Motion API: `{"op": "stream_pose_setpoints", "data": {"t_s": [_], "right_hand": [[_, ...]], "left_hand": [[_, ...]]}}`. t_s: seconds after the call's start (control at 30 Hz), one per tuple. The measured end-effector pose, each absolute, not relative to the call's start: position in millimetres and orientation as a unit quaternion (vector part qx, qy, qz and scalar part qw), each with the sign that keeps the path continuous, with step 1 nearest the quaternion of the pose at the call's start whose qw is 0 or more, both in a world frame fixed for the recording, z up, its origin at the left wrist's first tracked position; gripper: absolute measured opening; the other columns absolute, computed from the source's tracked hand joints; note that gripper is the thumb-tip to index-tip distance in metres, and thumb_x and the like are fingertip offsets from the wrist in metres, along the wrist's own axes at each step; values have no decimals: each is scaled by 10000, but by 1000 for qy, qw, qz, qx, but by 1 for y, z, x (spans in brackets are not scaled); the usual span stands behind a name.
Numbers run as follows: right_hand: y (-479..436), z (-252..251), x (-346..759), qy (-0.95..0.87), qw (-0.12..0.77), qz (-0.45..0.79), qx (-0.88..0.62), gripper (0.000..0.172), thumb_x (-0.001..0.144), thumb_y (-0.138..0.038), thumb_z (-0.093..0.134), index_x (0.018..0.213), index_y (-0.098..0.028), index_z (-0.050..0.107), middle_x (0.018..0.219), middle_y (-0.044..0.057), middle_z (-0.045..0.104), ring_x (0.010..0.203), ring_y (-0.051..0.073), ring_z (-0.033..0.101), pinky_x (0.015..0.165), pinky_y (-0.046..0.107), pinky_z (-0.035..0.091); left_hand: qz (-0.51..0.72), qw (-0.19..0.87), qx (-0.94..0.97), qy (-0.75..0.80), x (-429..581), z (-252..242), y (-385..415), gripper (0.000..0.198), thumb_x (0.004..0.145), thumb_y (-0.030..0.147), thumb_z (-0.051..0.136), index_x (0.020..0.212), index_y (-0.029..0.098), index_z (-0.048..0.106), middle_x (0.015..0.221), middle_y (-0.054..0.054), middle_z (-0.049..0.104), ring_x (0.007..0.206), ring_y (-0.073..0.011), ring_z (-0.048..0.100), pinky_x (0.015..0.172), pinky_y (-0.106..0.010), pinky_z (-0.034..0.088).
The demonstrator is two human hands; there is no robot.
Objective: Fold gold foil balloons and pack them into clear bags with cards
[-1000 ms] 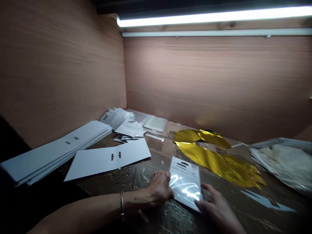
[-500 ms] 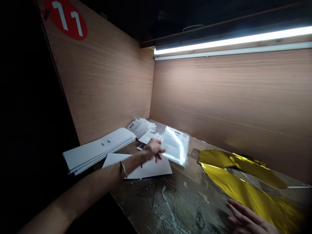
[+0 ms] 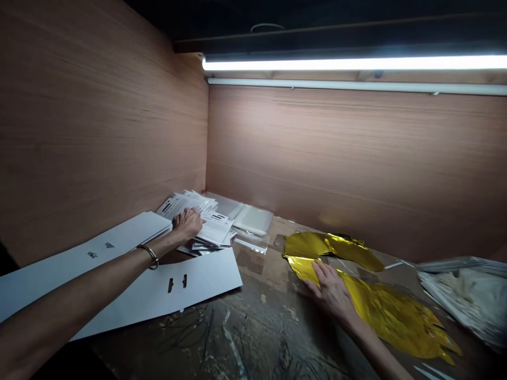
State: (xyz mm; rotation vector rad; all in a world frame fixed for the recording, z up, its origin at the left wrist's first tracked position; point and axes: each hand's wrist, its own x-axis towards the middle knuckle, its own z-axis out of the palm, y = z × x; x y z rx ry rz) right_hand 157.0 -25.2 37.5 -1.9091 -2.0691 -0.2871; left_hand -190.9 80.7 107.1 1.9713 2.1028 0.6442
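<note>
My left hand (image 3: pixel 189 222), with a bracelet at its wrist, is on a pile of flat packets with printed white cards (image 3: pixel 184 203) at the back left. Its fingers are curled at the edge of one printed packet (image 3: pixel 217 230); the fingertips are partly hidden. My right hand (image 3: pixel 332 290) lies with fingers extended on a flat gold foil balloon (image 3: pixel 384 306), whose shape curves across the right of the table. Just right of the printed packets lies a stack of clear plastic sleeves (image 3: pixel 253 219).
Long white cards with hang holes (image 3: pixel 198 277) lie at the left front, with more white cards (image 3: pixel 130 232) behind. Plastic-wrapped white material (image 3: pixel 471 295) sits at the far right. Wooden panels (image 3: pixel 348 158) close the back and left under a lit tube (image 3: pixel 356 64).
My view has turned right. My left hand has moved from beside a shiny clear sleeve back to the printed packets. My right hand has reached forward onto the gold foil.
</note>
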Motion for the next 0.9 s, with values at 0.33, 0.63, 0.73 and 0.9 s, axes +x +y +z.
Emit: {"op": "stream_pose_setpoints", "data": {"t_s": [0.33,0.63,0.73,0.9], "right_hand": [[31,8,131,-725,113,-137,-666,250,784,-214,318,719,-154,552,718,110,574,718,214,518,625,308,364],[47,14,155,-642,169,-100,-741,241,736,-133,305,658,-137,532,655,119,593,626,202,545,531,277,344],[51,15,165,-609,203,-67,-763,211,721,-210,346,631,-163,531,607,77,595,576,187,547,480,255,338],[54,13,182,-618,256,-22,-743,181,691,-244,379,639,-176,538,595,27,594,566,156,545,449,221,358]], "left_hand": [[175,60,885,428,-38,64,40,109,729,220,442,780,173,527,843,-46,534,814,-169,482,699,-241,356],[193,44,920,337,-2,31,39,188,734,122,327,787,161,503,824,-66,515,788,-181,456,687,-270,369],[186,25,929,320,10,30,43,182,727,114,332,809,153,489,862,-69,503,815,-174,448,718,-270,374],[195,-35,941,274,33,34,48,321,700,114,361,1016,119,415,1100,-110,413,1070,-227,309,899,-369,251]]}}
